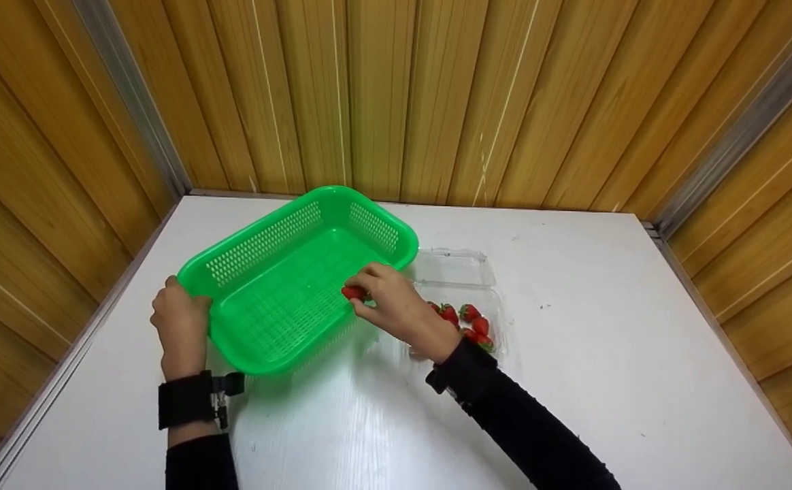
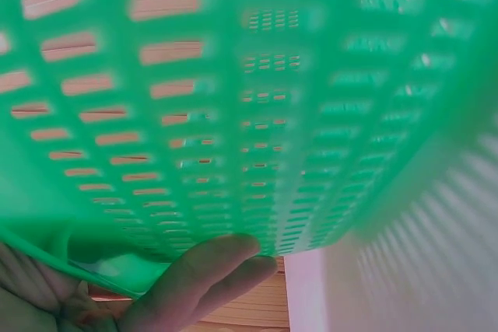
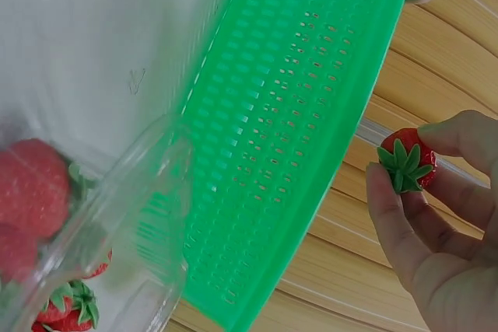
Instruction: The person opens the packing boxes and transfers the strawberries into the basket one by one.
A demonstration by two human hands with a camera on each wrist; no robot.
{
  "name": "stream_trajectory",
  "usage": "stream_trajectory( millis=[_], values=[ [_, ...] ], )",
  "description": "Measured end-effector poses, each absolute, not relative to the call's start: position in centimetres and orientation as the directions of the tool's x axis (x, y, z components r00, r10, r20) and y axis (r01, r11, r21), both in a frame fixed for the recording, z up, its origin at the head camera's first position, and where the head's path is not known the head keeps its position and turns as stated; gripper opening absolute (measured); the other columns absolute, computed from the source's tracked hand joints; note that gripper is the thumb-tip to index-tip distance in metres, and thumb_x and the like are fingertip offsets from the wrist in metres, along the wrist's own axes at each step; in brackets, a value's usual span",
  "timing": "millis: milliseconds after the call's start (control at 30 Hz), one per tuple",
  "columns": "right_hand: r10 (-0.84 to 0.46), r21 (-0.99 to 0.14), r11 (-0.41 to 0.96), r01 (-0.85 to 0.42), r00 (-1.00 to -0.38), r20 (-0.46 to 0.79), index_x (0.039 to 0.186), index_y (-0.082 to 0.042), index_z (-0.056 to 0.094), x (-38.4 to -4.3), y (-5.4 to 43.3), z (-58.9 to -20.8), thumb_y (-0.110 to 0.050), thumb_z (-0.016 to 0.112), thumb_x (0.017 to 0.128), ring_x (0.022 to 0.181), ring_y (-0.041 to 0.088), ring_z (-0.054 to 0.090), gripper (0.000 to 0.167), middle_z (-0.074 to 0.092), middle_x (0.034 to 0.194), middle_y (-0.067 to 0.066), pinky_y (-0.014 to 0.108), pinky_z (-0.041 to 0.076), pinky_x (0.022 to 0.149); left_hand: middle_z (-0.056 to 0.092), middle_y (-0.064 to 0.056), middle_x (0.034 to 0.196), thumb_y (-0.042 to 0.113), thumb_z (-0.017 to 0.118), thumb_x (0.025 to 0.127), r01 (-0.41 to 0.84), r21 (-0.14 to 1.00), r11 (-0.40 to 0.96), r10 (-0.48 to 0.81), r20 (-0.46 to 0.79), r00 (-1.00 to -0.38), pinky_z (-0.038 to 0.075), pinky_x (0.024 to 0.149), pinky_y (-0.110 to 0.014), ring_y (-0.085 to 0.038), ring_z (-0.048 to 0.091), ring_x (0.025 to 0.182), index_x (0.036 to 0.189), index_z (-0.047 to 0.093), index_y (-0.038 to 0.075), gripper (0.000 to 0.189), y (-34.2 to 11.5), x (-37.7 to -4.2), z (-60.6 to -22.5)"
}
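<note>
A green plastic basket (image 1: 287, 272) with perforated walls sits on the left of the table, and its visible floor is bare. My left hand (image 1: 182, 323) grips its left end; in the left wrist view, fingers (image 2: 210, 270) curl against the outside of the perforated wall. Over the basket's right rim, my right hand (image 1: 396, 303) pinches a strawberry (image 3: 406, 159) between thumb and fingertips, its green leaves showing in the right wrist view. Just right of the basket lies an open clear plastic clamshell box (image 1: 454, 269), with several strawberries (image 1: 481, 325) inside, partly hidden by my right wrist.
The white table (image 1: 593, 327) runs back to a wood-patterned panel wall (image 1: 437, 102). Similar panels stand at the left and right sides. The box's clear lid (image 3: 156, 184) lies folded back, close to the basket's side.
</note>
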State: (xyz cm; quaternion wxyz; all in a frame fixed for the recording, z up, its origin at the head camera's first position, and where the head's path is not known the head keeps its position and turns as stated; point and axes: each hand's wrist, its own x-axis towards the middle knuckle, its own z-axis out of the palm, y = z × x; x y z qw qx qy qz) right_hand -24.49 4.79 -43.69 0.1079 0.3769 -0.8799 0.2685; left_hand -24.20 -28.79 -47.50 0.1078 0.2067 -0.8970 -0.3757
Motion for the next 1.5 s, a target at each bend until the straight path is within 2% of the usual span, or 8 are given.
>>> stream_trajectory(
  millis=[200, 467, 800, 967, 1200, 1367, 1500],
  values=[
    [-0.636, -0.380, 0.577, -0.723, -0.689, 0.348, 0.111, -0.001, 0.073, -25.4, 3.6, -43.9, -0.007, 0.067, 0.096, 0.097, 0.025, 0.063, 0.017, 0.065, 0.105, 0.012, 0.029, 0.054, 0.081, 0.053, -0.045, 0.120, -0.002, 0.054, 0.090, -0.274, 0.713, 0.645, -0.453, 0.068, -0.889, 0.042, 0.094, -0.071, -0.061, 0.053, 0.113, 0.135, 0.040, -0.026, 0.052, -28.8, -23.9, -47.5],
    [-0.659, -0.366, 0.590, -0.719, -0.692, 0.297, 0.112, -0.002, 0.073, -25.6, 2.3, -43.8, -0.006, 0.068, 0.095, 0.100, 0.025, 0.062, 0.018, 0.066, 0.106, 0.011, 0.029, 0.053, 0.085, 0.051, -0.046, 0.123, -0.003, 0.054, 0.090, -0.275, 0.723, 0.634, -0.458, 0.065, -0.886, 0.042, 0.095, -0.070, -0.061, 0.052, 0.114, 0.138, 0.036, -0.026, 0.057, -28.6, -23.8, -47.5],
    [-0.687, -0.372, 0.601, -0.708, -0.695, 0.213, 0.113, -0.002, 0.074, -26.4, 0.6, -44.1, -0.009, 0.068, 0.096, 0.102, 0.024, 0.062, 0.019, 0.067, 0.107, 0.011, 0.029, 0.053, 0.085, 0.054, -0.045, 0.119, -0.003, 0.054, 0.090, -0.269, 0.718, 0.642, -0.460, 0.080, -0.884, 0.046, 0.091, -0.069, -0.059, 0.055, 0.109, 0.133, 0.041, -0.026, 0.051, -28.7, -24.0, -47.5],
    [-0.712, -0.379, 0.601, -0.703, -0.687, 0.146, 0.111, -0.001, 0.075, -27.3, -0.6, -44.3, -0.008, 0.068, 0.095, 0.100, 0.023, 0.062, 0.019, 0.070, 0.105, 0.012, 0.027, 0.052, 0.081, 0.054, -0.044, 0.120, -0.004, 0.053, 0.089, -0.275, 0.720, 0.637, -0.467, 0.077, -0.881, 0.047, 0.090, -0.068, -0.058, 0.056, 0.109, 0.134, 0.041, -0.026, 0.052, -28.7, -24.0, -47.3],
    [-0.723, -0.359, 0.624, -0.694, -0.687, 0.069, 0.096, -0.004, 0.077, -28.1, -1.2, -44.7, -0.006, 0.069, 0.093, 0.086, 0.019, 0.056, 0.010, 0.070, 0.091, 0.010, 0.024, 0.040, 0.070, 0.053, -0.042, 0.123, -0.002, 0.053, 0.091, -0.277, 0.723, 0.633, -0.458, 0.062, -0.887, 0.044, 0.095, -0.068, -0.057, 0.053, 0.114, 0.134, 0.042, -0.025, 0.050, -28.4, -24.3, -47.1],
    [-0.723, -0.369, 0.632, -0.682, -0.689, 0.034, 0.100, -0.004, 0.079, -28.3, -1.8, -44.6, -0.009, 0.072, 0.092, 0.094, 0.021, 0.065, 0.011, 0.073, 0.095, 0.009, 0.025, 0.051, 0.077, 0.051, -0.042, 0.125, -0.001, 0.053, 0.091, -0.278, 0.723, 0.633, -0.455, 0.056, -0.889, 0.043, 0.097, -0.068, -0.058, 0.052, 0.117, 0.136, 0.040, -0.024, 0.052, -28.4, -24.2, -47.1],
    [-0.731, -0.350, 0.633, -0.691, -0.682, 0.024, 0.101, -0.003, 0.079, -28.3, -2.3, -44.6, -0.008, 0.073, 0.091, 0.097, 0.023, 0.068, 0.012, 0.074, 0.096, 0.009, 0.027, 0.055, 0.080, 0.051, -0.043, 0.126, -0.001, 0.054, 0.091, -0.292, 0.720, 0.629, -0.457, 0.039, -0.889, 0.044, 0.095, -0.068, -0.058, 0.052, 0.115, 0.137, 0.039, -0.024, 0.054, -28.5, -24.1, -47.0]
  ],
)
